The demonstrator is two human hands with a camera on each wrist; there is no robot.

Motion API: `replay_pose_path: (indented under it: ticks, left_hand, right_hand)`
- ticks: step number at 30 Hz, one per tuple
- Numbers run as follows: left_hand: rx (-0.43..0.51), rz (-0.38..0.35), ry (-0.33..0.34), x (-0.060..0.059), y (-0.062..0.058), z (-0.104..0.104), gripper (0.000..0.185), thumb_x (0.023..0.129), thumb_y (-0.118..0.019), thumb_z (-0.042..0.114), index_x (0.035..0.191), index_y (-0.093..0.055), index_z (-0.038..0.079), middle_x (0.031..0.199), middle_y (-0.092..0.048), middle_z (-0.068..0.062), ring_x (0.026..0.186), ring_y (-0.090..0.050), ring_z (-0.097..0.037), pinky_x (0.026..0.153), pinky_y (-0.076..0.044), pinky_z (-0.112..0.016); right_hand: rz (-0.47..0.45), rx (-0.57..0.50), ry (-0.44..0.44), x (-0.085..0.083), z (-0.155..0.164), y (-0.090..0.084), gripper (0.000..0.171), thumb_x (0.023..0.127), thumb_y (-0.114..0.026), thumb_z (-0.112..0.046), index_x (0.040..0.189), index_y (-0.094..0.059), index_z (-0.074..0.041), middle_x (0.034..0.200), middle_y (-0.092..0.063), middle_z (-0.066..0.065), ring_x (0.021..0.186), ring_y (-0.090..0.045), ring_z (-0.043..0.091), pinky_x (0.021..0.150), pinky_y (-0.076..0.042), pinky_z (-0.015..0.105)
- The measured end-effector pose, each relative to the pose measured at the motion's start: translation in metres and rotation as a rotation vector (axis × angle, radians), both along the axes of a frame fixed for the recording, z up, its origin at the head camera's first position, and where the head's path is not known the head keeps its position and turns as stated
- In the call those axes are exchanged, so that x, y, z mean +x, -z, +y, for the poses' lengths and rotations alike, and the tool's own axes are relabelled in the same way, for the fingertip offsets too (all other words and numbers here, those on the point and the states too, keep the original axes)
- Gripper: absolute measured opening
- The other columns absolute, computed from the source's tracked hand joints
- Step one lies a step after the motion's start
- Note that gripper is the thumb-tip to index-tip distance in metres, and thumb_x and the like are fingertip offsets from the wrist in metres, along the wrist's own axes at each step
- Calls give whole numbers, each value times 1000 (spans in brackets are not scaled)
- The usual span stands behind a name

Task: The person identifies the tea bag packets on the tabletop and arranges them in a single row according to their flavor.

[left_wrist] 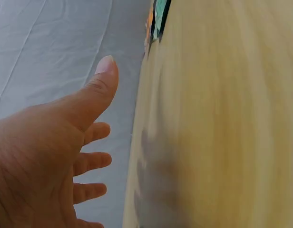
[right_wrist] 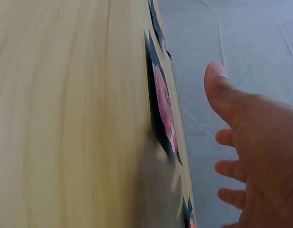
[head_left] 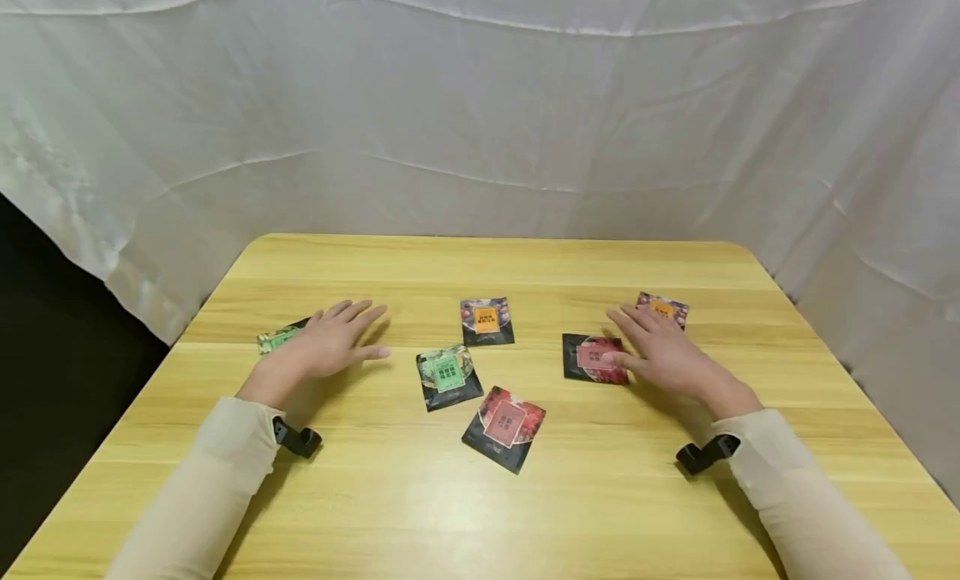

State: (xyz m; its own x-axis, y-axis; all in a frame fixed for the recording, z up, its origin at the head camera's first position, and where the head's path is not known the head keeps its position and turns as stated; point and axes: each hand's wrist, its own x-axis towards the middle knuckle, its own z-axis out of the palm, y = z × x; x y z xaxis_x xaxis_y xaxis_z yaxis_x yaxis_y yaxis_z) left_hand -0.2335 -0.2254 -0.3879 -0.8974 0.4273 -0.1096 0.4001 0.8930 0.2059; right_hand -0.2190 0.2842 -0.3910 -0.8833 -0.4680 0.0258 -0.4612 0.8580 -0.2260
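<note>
Left hand: flat, fingers spread, holding nothing, over the green packet near the table's left edge. Right hand: likewise spread, thumb touching the pink packet toward the right edge. Step judged: reaching; next calls for closing fingers on a packet.

Flat square foil sachets: six in all
Green-labelled sachets: two — one half under the left hand
Orange-labelled sachets: two
Red-labelled sachets: two
Hands: two
</note>
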Motion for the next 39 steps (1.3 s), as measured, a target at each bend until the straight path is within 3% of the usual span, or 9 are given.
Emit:
replay_pose_path:
  ticks: [5,9,17,26,32,39]
  left_hand:
    - [25,52,44,3,2,-8,78,95,-52,58,155,-30,12,156,-29,-20,140,-24,-46,109,-19,-67]
    - [58,73,65,6,4,-20,77,95,-57,53,152,-35,7,153,-32,-24,138,-28,-47,110,-23,-63]
    - [110,38,31,8,7,-51,67,100,-54,45,150,-39,4,150,-34,-25,137,-29,-48,109,-26,-63]
    - [125,-5,-24,3,0,-83,71,92,-69,39,145,-44,-1,142,-42,-30,130,-39,-50,104,-34,-62]
    - [110,-53,-104,1,0,-92,72,91,-70,38,143,-44,-4,140,-42,-33,127,-40,-52,101,-35,-64]
    - [66,-55,-117,3,-2,-103,71,91,-68,43,137,-51,-8,136,-44,-34,123,-42,-54,99,-36,-65]
  right_hand:
    - [-40,-80,-36,-1,-6,3,70,98,-55,-46,152,-35,-6,151,-34,22,139,-30,43,110,-27,60]
    - [-61,-84,-42,-1,-12,5,69,97,-56,-49,150,-40,-9,149,-40,19,136,-36,40,107,-32,58]
    - [-29,-66,-63,0,-18,10,60,94,-61,-47,143,-52,-13,142,-50,16,130,-46,36,103,-40,55]
    - [18,-34,-135,-1,-19,14,50,95,-65,-35,136,-59,-7,137,-54,16,128,-49,35,103,-41,53]
    - [49,-30,-161,-1,-16,14,50,95,-65,-34,134,-60,-3,135,-57,17,126,-51,36,102,-41,54]
    - [43,-40,-170,-1,-18,13,50,96,-64,-34,135,-59,-4,136,-56,16,126,-50,35,102,-41,53]
